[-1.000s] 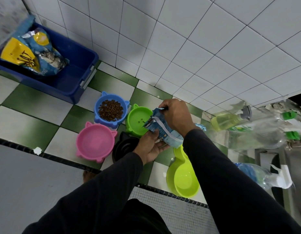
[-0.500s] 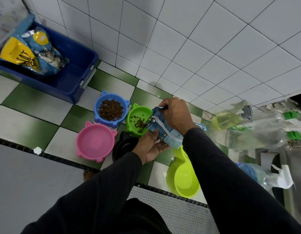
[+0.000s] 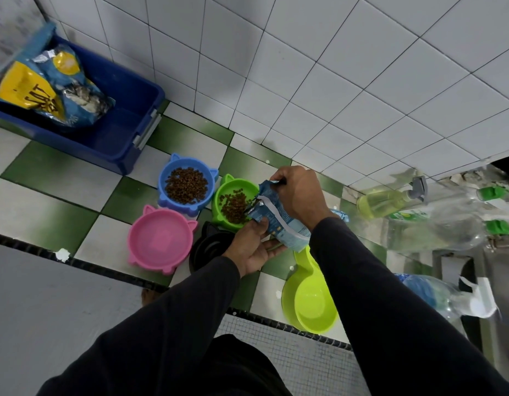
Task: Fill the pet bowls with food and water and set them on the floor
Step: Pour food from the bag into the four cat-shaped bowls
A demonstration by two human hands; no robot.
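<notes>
Pouring kibble: right hand grips pouch top, left hand pinches its underside, over green bowl; next, probably tilt back, then pink bowl at 8 o'clock.

The floor is green-and-white checked tile. A blue tub sits by the wall. Beside it four cat-eared bowls cluster together: blue bowl and green bowl holding kibble — pink bowl and black bowl without. A lime scoop lies just right of them.
</notes>
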